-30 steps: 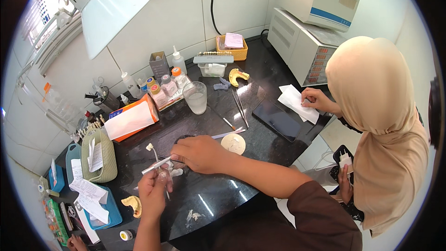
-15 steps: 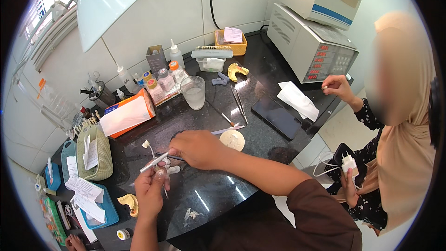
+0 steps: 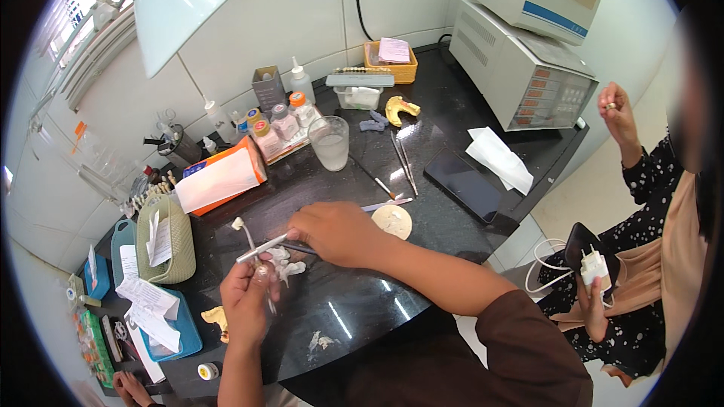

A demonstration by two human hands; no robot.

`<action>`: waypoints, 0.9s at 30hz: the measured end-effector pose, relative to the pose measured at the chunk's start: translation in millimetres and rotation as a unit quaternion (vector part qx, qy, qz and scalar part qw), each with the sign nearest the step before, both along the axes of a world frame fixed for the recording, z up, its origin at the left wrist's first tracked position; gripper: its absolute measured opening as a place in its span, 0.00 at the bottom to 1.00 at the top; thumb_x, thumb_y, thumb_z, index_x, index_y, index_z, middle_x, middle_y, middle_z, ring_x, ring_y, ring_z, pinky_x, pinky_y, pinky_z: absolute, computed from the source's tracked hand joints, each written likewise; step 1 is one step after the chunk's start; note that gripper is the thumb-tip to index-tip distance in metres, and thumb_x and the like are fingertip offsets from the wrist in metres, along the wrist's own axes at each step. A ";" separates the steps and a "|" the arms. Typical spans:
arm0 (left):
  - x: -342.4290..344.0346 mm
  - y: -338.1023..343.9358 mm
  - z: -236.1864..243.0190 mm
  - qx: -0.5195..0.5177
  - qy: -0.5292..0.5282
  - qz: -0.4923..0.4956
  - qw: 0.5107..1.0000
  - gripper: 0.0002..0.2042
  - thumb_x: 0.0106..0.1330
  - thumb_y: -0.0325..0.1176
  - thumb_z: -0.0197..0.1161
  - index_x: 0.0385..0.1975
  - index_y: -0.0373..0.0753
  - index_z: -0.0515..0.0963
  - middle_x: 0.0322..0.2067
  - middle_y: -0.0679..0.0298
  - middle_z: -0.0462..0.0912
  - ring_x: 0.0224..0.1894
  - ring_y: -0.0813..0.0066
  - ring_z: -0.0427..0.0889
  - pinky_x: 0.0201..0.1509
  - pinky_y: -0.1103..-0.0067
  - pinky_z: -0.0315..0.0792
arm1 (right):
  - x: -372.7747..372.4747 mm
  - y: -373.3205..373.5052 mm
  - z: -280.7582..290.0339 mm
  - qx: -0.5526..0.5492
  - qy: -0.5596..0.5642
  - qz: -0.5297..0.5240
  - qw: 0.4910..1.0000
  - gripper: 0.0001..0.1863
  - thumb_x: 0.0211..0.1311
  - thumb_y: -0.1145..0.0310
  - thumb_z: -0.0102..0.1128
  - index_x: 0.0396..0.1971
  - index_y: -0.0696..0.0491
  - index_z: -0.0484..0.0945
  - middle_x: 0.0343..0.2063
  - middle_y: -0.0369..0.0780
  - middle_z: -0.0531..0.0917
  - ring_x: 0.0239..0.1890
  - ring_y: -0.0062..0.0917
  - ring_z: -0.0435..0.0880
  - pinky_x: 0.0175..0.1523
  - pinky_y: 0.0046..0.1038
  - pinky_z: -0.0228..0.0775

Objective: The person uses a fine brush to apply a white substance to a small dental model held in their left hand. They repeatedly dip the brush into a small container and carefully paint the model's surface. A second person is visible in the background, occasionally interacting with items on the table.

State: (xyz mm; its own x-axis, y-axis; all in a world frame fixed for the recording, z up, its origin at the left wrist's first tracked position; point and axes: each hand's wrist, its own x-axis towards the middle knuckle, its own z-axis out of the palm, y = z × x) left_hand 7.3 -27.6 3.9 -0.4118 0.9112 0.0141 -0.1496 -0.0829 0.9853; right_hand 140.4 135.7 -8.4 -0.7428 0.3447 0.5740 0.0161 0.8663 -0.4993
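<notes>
Pinched together, the fingers of the left hand (image 3: 247,298) hold a thin stick (image 3: 248,237) with a small cream lump (image 3: 238,224) on its top end. The right hand (image 3: 332,235) has its fingers closed on one end of a white tool (image 3: 262,249) shaped like a pen. The tool crosses the stick just above the left fingertips; I cannot tell if the two touch. Both are over the black table (image 3: 362,298), not far from its front edge.

That edge curves below the right arm. A strip of shiny table lies between them, with some white scraps (image 3: 322,341) on it. A little round jar (image 3: 208,371) and a yellow tooth model (image 3: 213,319) sit just left of the left arm, so that side is tight. Crumpled white tissue (image 3: 285,264) lies just beside the hands.

Past the right wrist is a round cream disc (image 3: 393,222). Next come a brush (image 3: 381,184), metal tweezers (image 3: 403,163) and a black phone (image 3: 461,185) near the table's right edge. More dark table shows between the hands and a see-through cup (image 3: 329,143).

At the back are another tooth model (image 3: 396,111) and a big grey machine (image 3: 520,68). A co-worker's hand (image 3: 621,117) is up past the right edge, well apart from the work.
</notes>
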 end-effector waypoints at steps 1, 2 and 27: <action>1.6 0.9 -0.7 -0.005 0.008 -0.006 1.000 0.10 0.68 0.30 0.55 0.43 0.30 0.72 0.26 0.66 0.73 0.24 0.81 0.69 0.28 0.86 0.64 | 1.2 0.6 0.7 -0.001 -0.005 0.001 1.000 0.09 0.63 0.61 0.55 0.30 0.52 0.75 0.25 0.39 0.78 0.31 0.35 0.80 0.33 0.36 0.70; 2.9 1.5 -1.7 -0.011 0.017 -0.013 1.000 0.10 0.68 0.30 0.55 0.43 0.30 0.72 0.26 0.66 0.73 0.24 0.81 0.69 0.28 0.86 0.64 | 0.6 0.7 1.3 -0.002 -0.011 0.001 1.000 0.09 0.63 0.61 0.55 0.30 0.52 0.75 0.25 0.39 0.78 0.31 0.35 0.80 0.33 0.36 0.70; 2.6 -0.2 -10.0 0.036 -0.012 0.011 0.999 0.09 0.66 0.28 0.55 0.43 0.31 0.72 0.25 0.67 0.72 0.21 0.82 0.68 0.26 0.86 0.62 | 0.8 -1.5 -10.2 0.013 -0.046 -0.012 0.999 0.09 0.60 0.60 0.55 0.33 0.50 0.74 0.29 0.39 0.80 0.34 0.38 0.82 0.36 0.38 0.73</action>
